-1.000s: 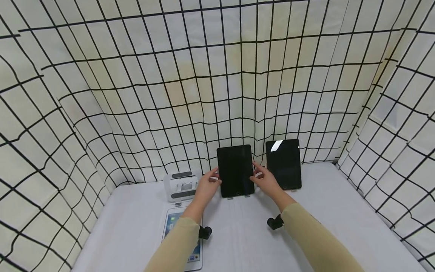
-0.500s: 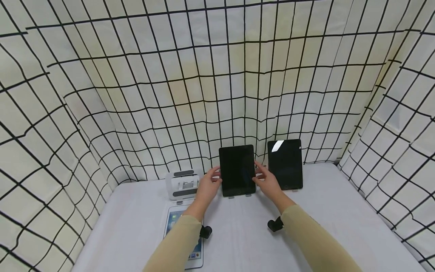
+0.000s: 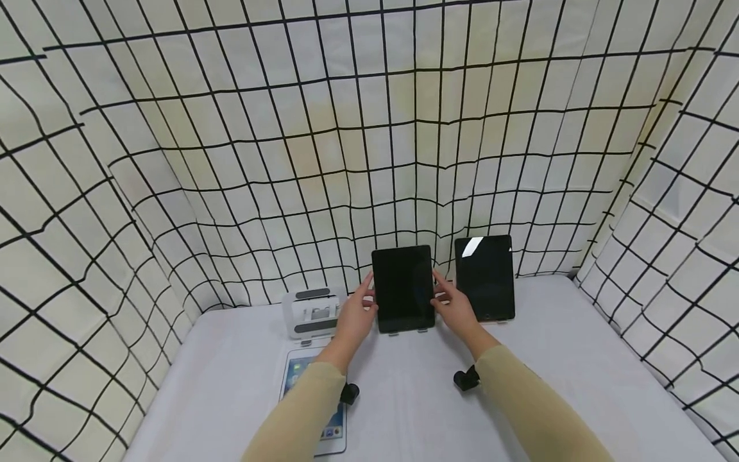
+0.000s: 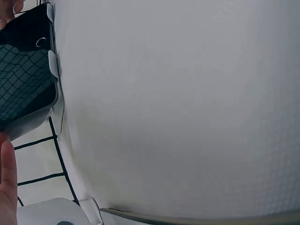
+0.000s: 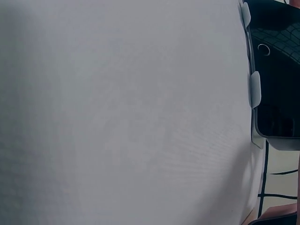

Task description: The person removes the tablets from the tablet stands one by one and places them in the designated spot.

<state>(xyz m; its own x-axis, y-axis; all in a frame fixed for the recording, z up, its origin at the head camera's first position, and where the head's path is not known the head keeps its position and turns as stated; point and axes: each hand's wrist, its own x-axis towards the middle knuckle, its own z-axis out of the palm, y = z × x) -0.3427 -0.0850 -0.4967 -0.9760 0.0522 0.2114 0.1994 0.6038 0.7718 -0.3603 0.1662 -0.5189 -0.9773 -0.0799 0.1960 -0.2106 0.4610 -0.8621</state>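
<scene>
A black tablet [image 3: 403,289] with a dark screen leans upright on a stand at the back of the table, its lower edge resting in small light lips [image 5: 256,89]. My left hand [image 3: 353,316] holds its left edge, thumb low and index finger stretched up along the side. On the opposite edge my right hand [image 3: 456,311] holds it with thumb and fingers. The left wrist view catches the tablet's lower part [image 4: 23,75] with a finger [image 4: 7,171] at its side. The stand's back is hidden behind the tablet.
Right of it, a second black tablet [image 3: 485,279] stands propped up. On the left is a white stand [image 3: 314,314] with grey pads and no tablet on it. A white tablet [image 3: 335,427] with a lit screen lies flat, partly under my left forearm. Grid-patterned cloth [image 3: 346,160] walls the table.
My left index finger has straightened upward along the tablet's edge. The head view has shifted slightly; the tablets and my right hand keep nearly the same places.
</scene>
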